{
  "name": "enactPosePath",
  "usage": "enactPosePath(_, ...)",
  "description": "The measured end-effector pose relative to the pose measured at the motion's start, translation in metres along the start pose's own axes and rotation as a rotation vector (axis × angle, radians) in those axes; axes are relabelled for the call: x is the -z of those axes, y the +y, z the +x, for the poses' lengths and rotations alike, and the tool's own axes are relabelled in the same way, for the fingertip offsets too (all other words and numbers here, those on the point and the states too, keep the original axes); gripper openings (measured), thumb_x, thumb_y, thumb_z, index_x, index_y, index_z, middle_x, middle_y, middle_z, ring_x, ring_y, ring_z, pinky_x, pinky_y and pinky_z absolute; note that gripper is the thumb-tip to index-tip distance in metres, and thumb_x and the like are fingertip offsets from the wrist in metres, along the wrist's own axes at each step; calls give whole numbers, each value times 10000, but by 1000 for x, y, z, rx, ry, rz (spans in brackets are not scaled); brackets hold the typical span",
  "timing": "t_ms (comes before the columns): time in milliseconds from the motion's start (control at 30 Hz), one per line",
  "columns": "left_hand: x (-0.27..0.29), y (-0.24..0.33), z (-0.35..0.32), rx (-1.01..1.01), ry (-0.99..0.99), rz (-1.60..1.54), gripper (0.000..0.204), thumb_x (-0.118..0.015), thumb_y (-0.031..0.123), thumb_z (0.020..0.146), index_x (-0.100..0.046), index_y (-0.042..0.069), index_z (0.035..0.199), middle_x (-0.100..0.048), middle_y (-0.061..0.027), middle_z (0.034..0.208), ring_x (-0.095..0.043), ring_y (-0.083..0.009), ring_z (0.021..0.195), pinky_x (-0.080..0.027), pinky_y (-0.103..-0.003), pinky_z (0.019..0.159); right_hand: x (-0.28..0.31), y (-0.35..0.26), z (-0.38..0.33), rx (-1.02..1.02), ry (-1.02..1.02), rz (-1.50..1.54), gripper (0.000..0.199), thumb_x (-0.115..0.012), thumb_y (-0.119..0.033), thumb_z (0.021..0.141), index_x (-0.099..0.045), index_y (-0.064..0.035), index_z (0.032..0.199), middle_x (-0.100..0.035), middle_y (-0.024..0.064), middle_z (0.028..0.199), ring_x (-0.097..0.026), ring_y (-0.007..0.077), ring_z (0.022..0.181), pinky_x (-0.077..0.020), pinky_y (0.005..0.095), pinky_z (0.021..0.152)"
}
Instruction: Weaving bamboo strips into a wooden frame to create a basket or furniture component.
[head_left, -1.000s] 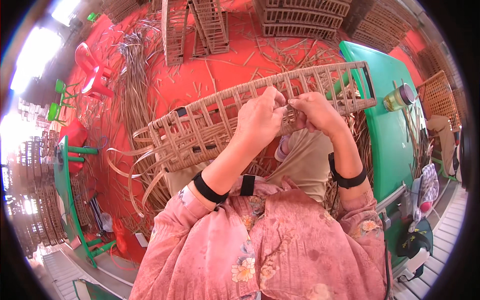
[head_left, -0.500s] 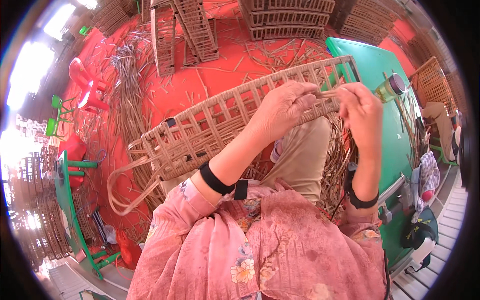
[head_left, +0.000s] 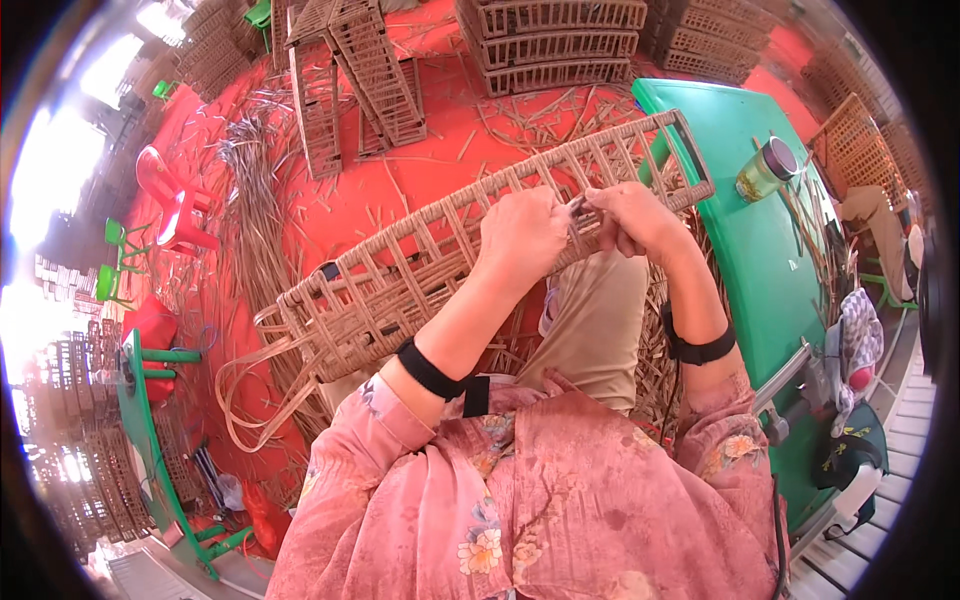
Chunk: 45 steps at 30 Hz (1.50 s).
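Note:
A long, shallow woven basket [head_left: 385, 262] of brown plant strips lies tilted across my lap, with open slats along its side and wrapped edges. My left hand [head_left: 522, 235] is closed in a fist over its near side, right of the middle. Close beside it, my right hand [head_left: 640, 218] is bent inward with its fingers pinched. Between the two hands runs a short, thin plant strip [head_left: 577, 206], gripped from both sides; its ends are hidden by the fingers. A loop of loose strips [head_left: 232, 400] hangs off the basket's left end.
A green table [head_left: 745, 260] at the right bears a lidded jar [head_left: 766, 170]. Several stacked woven frames [head_left: 560, 48] stand at the back. A bundle of long strips [head_left: 250, 190] and a red chair [head_left: 178, 205] are at the left. Scraps litter the red floor [head_left: 450, 110].
Both hands have shifted left along the basket. My right hand has come in against the left, narrowing the gap where a strip was stretched between them. My view has turned slightly.

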<state>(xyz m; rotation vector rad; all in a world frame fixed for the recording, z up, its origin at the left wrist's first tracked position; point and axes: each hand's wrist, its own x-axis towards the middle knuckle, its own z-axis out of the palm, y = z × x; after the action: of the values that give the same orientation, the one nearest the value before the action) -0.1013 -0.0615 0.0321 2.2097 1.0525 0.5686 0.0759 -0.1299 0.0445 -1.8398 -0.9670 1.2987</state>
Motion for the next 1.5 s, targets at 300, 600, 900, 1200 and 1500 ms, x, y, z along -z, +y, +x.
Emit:
enactPosePath(300, -7, 12, 3, -63, -50, 76, 255, -609, 274, 896, -643, 26, 849, -642, -191, 747, -641, -380, 788, -478, -476, 702, -19, 30, 3, 210, 316, 429, 210, -717, -190, 853, -689, 10, 910, -639, 64, 631, -509, 85, 431, -377, 242, 396)
enactPosePath(600, -12, 37, 22, -420, 134, 91, 179, -574, 175, 941, -669, 23, 953, -631, -150, 1023, -654, -324, 773, -505, -431, 674, 18, 3, -42, 631, 869, 11, 158, -716, -130, 859, -683, 25, 854, -616, 32, 613, -535, 72, 513, -428, 248, 484)
enactPosePath(900, -30, 37, 46, 15, -192, -523, 193, -620, 191, 925, -686, 21, 860, -634, -10, 673, -560, -62, 583, -464, -228, 557, 45, 23, -22, 428, 669, 206, 287, -641, -265, 921, -694, 17, 927, -618, 43, 622, -522, 85, 481, -413, 254, 446)
enactPosePath(1200, -21, 31, 68, 188, -254, -322, 188, -626, 168, 828, -668, -2, 762, -638, -26, 635, -545, -84, 505, -446, -238, 475, 57, 23, 15, 22, 132, 111, 384, -535, -346, 972, -668, 11, 924, -641, 99, 588, -514, 136, 362, -370, 263, 352)
enactPosePath(1500, -12, 25, 77, 112, -267, -182, 179, -630, 160, 808, -687, 2, 748, -629, -25, 625, -556, -87, 516, -437, -256, 476, 65, 41, 20, -38, -145, 586, 243, -538, -250, 976, -609, -21, 934, -646, 63, 656, -470, 80, 411, -309, 226, 352)
